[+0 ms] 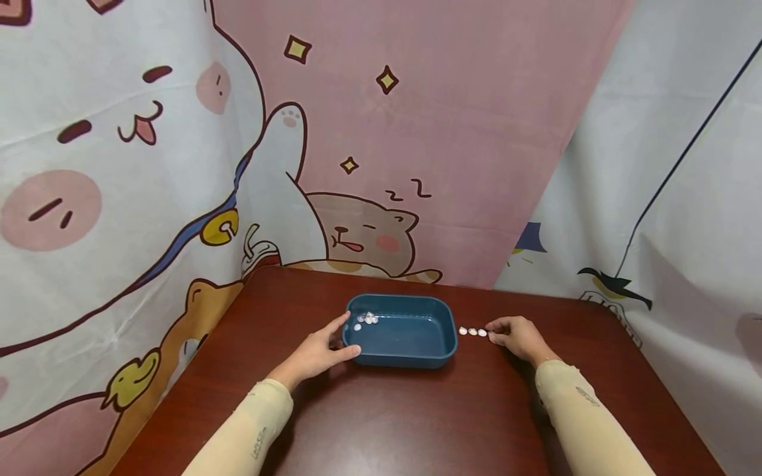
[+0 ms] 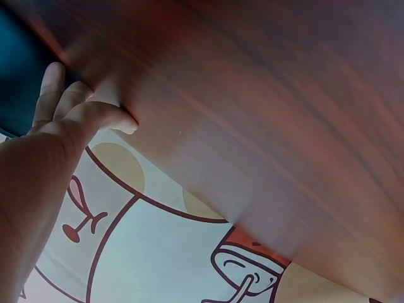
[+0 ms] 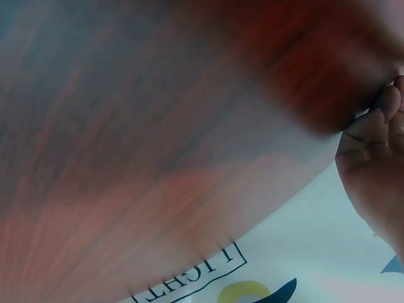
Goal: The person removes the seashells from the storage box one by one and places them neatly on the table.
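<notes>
A dark blue rectangular tray [image 1: 397, 362] stands on the table, with several small pale seashells [image 1: 369, 318] inside at its left end. My left hand [image 1: 319, 352] holds that end, its thumb at the front rim and its fingers at the left side. In the left wrist view, the left hand [image 2: 76, 117] lies beside the tray wall [image 2: 22, 76]. To the right of the tray, small whitish shells [image 1: 473, 332] lie in a short row. At the row's right end my right hand [image 1: 519, 337] pinches what looks like another shell, mostly covered by the fingertips.
The reddish-brown wooden table [image 1: 411, 423] reaches back to a cartoon-printed cloth [image 1: 464, 165]. More printed cloth [image 1: 149, 264] hangs along the left edge, and a white one [image 1: 684, 218] along the right.
</notes>
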### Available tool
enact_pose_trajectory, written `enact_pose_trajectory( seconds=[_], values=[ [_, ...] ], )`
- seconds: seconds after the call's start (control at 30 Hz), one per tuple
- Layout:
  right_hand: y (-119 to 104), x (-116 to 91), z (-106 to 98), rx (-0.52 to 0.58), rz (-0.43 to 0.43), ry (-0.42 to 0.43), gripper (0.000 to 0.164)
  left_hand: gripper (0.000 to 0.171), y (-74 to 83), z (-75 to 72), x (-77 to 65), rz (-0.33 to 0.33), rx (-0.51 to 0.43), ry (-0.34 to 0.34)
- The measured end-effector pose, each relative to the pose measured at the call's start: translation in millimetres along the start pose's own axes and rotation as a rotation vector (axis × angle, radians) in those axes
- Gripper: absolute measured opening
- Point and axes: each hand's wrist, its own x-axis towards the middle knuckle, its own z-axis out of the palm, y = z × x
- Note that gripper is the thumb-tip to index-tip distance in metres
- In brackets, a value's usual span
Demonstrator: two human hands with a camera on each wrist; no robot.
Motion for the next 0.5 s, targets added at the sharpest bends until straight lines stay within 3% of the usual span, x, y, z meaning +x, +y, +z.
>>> enact_pose_trajectory(
  seconds=[0.23,0.37,0.5],
  values=[
    [-20.6,5.6,-10.7,0.004,0.003,0.062,0.048,0.091,-1.3,0.9,0.9,-0.006,0.006,0.004],
    [-58.8,23.0,-11.1,0.038,-0.038,0.151,0.05,0.092,-0.9,0.2,1.2,-0.011,0.008,0.01],
    [-114.8,36.6,2.0,0.092,-0.147,0.168,0.043,0.092,-0.1,0.6,1.9,-0.015,0.017,0.004]
  ],
)
